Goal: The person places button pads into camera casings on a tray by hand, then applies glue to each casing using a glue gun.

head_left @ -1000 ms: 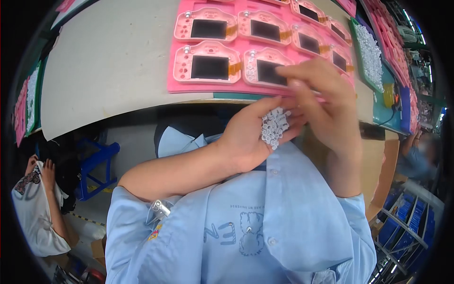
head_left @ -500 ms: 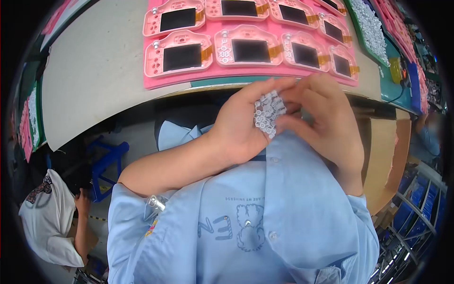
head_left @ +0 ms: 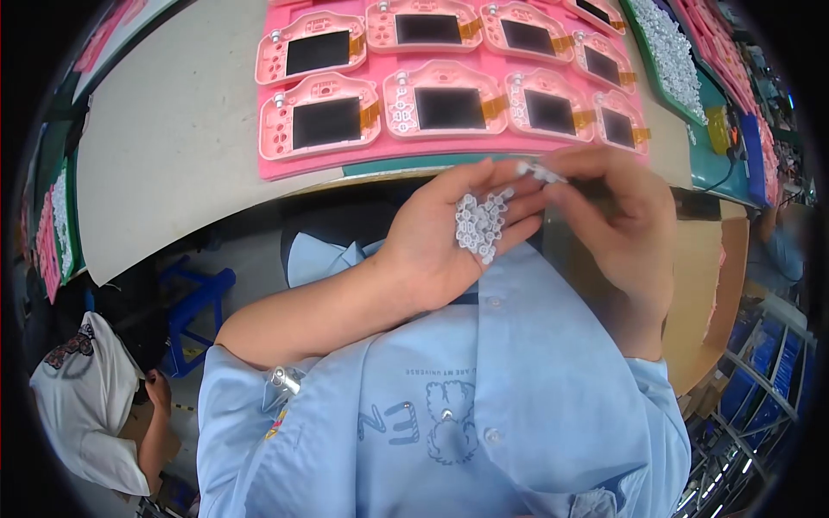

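Observation:
My left hand (head_left: 440, 229) is palm up with its fingers partly extended, cradling a pile of small clear plastic pieces (head_left: 480, 226). Just beyond its fingertips, my right hand (head_left: 617, 211) pinches a clear piece (head_left: 540, 173) between thumb and forefinger. Past both hands, several pink shells with dark screens and orange ribbons lie in rows on a pink foam tray (head_left: 285, 167). In the front row, one shell (head_left: 445, 99) has clear pieces at its left side, while the leftmost shell (head_left: 319, 116) shows bare round holes there.
A green-edged tray of clear pieces (head_left: 669, 65) sits at the right, by a yellow object (head_left: 718, 129). An open cardboard box (head_left: 708, 293) is below the table (head_left: 173, 155). At the far left are a person in white (head_left: 91, 406) and a blue stand (head_left: 199, 315).
The shells first shifted left in view. My right hand went from near the tray to the pile in my left palm, and now holds a clear piece away from the pile.

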`<state>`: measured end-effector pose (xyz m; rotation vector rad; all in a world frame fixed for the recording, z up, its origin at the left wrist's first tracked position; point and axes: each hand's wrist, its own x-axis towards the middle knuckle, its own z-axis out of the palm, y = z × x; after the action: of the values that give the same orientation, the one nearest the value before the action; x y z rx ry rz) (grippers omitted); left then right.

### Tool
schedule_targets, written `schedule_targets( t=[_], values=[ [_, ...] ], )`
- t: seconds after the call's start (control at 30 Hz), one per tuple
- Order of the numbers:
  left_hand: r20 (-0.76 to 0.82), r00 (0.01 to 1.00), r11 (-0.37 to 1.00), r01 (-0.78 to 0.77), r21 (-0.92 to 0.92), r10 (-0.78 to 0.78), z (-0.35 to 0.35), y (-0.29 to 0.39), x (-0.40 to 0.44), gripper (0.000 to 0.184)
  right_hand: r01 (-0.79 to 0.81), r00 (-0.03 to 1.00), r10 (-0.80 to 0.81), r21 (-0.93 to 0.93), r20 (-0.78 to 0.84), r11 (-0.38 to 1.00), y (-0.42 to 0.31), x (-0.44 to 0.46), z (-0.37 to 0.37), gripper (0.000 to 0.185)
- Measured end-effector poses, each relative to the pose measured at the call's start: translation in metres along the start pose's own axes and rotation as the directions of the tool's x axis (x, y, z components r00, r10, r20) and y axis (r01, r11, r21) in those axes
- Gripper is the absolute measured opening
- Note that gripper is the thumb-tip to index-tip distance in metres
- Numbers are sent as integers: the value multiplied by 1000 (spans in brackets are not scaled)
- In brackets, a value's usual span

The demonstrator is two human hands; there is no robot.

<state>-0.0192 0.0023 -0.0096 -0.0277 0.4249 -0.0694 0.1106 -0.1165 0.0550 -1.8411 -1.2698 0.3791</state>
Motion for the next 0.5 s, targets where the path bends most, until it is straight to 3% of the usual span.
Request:
schedule_targets(
  t=[0.07,0.2,0.3,0.33,0.43,0.47,0.5],
  values=[
    [-50,999,999,-11,46,13,5,0,-2,33,-16,998,18,34,-61,999,-1,6,-4,18],
    [-85,996,999,7,33,-4,5,1,-2,34,166,973,-210,-339,-97,926,3,37,-18,16],
    [-81,997,999,9,35,-6,5,3,-2,34,83,965,-171,-387,-198,918,17,59,-18,17],
    [-84,996,999,6,38,-3,5,3,-2,34,-61,982,-1,-322,-188,945,11,66,-17,16],
    [-83,997,999,3,43,1,5,3,-1,34,-146,983,86,-410,-162,900,15,88,-9,20],
    [-74,997,999,6,43,-3,4,3,-1,34,66,985,-131,-461,-110,885,29,95,-9,21],
    [-65,998,999,10,43,-7,4,4,-1,35,57,986,-120,-446,-113,893,35,99,-6,21]
  ],
)
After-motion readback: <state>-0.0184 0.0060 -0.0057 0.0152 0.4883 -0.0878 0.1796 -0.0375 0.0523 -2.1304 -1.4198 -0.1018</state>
